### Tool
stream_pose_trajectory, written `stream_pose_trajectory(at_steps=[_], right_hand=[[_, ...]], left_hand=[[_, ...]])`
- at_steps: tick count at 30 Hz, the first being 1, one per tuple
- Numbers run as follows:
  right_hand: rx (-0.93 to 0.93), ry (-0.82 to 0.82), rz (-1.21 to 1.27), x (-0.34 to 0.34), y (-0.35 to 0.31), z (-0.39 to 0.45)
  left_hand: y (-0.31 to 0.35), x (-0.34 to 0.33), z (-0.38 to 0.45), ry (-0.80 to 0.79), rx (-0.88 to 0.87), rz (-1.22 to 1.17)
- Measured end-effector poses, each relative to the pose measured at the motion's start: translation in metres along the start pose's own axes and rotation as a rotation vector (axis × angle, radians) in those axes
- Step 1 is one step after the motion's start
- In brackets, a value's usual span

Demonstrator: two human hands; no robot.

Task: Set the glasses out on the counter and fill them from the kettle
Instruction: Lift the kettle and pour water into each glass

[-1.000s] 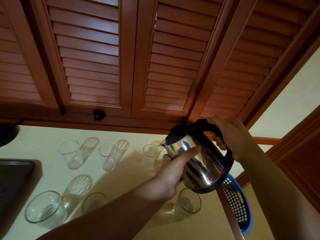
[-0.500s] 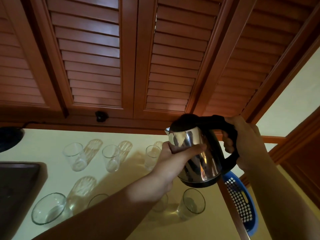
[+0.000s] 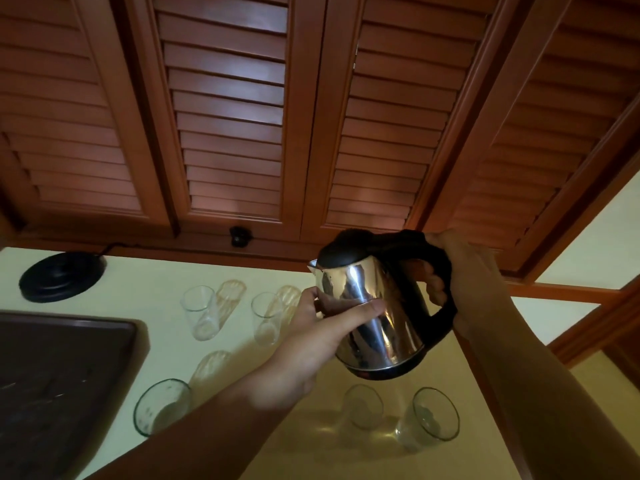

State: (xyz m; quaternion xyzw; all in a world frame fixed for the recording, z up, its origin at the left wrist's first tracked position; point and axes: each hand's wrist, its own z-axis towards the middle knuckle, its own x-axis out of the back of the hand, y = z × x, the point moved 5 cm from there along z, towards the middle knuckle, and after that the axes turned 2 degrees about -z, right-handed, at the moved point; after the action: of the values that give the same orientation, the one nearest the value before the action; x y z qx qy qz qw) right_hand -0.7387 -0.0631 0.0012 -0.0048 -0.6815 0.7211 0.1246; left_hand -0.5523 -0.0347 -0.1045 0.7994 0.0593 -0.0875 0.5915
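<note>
The right hand (image 3: 464, 282) has its fingers curled round the black handle of the steel kettle (image 3: 377, 306), held in the air above the right part of the counter (image 3: 152, 278), nearly upright, spout to the left. The left hand (image 3: 311, 327) steadies the kettle's body, thumb laid across the front of the steel, the fingers behind it (how far they wrap I cannot tell).

Five glasses stand on the counter. Two are toward its far edge: one (image 3: 201, 313) left of the other (image 3: 268, 318), which sits just beside the left hand. Three are toward the near edge: a wide one (image 3: 161, 407) beside the left forearm, and two below the kettle, one (image 3: 363, 405) just left of the other (image 3: 427, 422).

The kettle's black base (image 3: 62, 277) sits at the far left corner, its cord running back. A dark tray (image 3: 59, 375) lies along the left edge.
</note>
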Motion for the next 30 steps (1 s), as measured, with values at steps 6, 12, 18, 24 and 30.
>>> stream_pose_trajectory(at_steps=[6,12,18,24,30], right_hand=[[-0.019,-0.035,-0.075,-0.03,-0.003,0.001],[-0.005,-0.051,-0.188,-0.047,-0.007,0.005],[-0.009,-0.078,-0.257,-0.055,-0.011,0.008],[-0.007,-0.074,-0.283,-0.061,-0.01,0.011],[-0.004,-0.089,-0.298,-0.066,-0.011,0.011]], left_hand=[[-0.007,0.023,-0.002,-0.001,0.045,-0.069],[-0.015,0.031,0.001,-0.02,0.091,-0.115],[-0.02,0.031,0.002,-0.005,0.134,-0.18],[-0.022,0.034,0.004,-0.023,0.151,-0.2],[-0.024,0.035,0.003,-0.052,0.166,-0.23]])
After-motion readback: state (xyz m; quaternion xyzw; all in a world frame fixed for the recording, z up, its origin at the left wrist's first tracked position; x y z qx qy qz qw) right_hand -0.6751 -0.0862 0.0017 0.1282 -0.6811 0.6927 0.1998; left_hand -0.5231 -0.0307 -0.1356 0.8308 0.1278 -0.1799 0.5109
